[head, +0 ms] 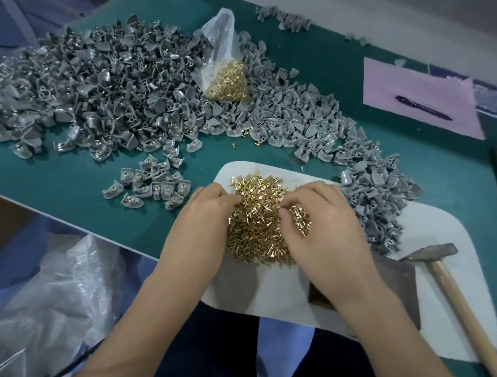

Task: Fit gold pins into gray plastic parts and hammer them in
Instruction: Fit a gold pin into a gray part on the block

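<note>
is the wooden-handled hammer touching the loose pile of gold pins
Apart. The head view shows the wooden-handled hammer lying right of the loose pile of gold pins, with bare white mat between.

A teal surface (64,183) fills most of the view, its pale front edge running diagonally. A pink sheet (417,100) lies on it at right, with a dark pen (422,107) on top. Crumpled clear plastic (51,290) sits below the edge at left. Light is dim and even.

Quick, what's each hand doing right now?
Left hand: fingers curled into the pins, grip hidden.
Right hand: same, cannot tell.
</note>
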`<state>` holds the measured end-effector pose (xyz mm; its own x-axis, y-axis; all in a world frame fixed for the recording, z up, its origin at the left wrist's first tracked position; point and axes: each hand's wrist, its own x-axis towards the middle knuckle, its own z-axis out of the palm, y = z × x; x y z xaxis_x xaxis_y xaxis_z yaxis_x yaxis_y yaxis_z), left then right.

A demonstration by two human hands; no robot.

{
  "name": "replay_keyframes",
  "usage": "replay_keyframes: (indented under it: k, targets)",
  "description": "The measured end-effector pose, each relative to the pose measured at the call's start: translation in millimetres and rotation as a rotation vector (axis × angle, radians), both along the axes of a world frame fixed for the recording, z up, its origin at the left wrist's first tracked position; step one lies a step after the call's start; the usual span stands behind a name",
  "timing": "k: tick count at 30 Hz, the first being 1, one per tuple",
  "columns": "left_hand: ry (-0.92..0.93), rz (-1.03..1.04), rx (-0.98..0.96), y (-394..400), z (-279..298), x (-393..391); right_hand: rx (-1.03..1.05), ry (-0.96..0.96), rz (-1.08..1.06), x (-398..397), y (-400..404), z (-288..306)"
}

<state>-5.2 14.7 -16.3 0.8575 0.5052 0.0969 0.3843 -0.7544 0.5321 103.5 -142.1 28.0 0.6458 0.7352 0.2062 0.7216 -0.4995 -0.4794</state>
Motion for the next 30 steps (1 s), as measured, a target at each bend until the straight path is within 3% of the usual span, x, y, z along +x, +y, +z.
replay_keyframes:
  k: [10, 16, 24, 30]
  targets:
    - [-0.27, -0.066, -0.199, -40.7, 25.7, 19.6, 0.251, 0.13, -0.322, 35.5, -59.0, -1.9]
    - [-0.126, -0.282, -0.181, -76.3, 30.0, 70.8, 0.297, 0.114, -0.468, 46.8, -115.3, -5.9]
    - [0.228, -0.191, -0.069, -94.5, 36.2, 119.2, 0.422, 0.204, -0.482, 49.4, -156.1, -11.5]
    - [0.282, -0.174, -0.055, -95.5, 37.8, 126.1, 0.426, 0.227, -0.408, 46.0, -159.7, -11.0]
